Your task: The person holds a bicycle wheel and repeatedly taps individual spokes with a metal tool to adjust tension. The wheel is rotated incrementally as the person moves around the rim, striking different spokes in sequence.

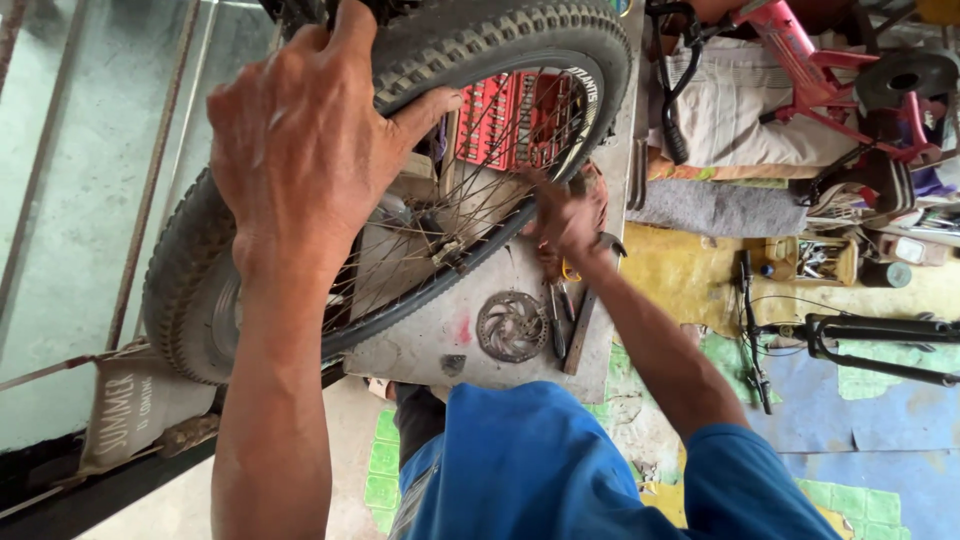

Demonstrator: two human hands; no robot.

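Note:
My left hand (300, 150) grips the knobbly black tyre of a spoked bicycle wheel (500, 40), thumb hooked over the rim. The wheel stands tilted above a grey workbench (440, 340). My right hand (568, 222) is blurred, low on the bench just right of the wheel, over a cluster of hand tools. A hammer (583, 325) lies right under it, the head beside the wrist. Whether the fingers hold anything I cannot make out. A round brake disc (512, 325) lies flat on the bench nearby.
A red socket tray (515, 120) shows through the spokes. A red bicycle frame (810, 70) stands upper right, and black bicycle parts (860, 340) lie on the patterned floor to the right. A small box of parts (820, 260) sits there too. Railing bars run along the left.

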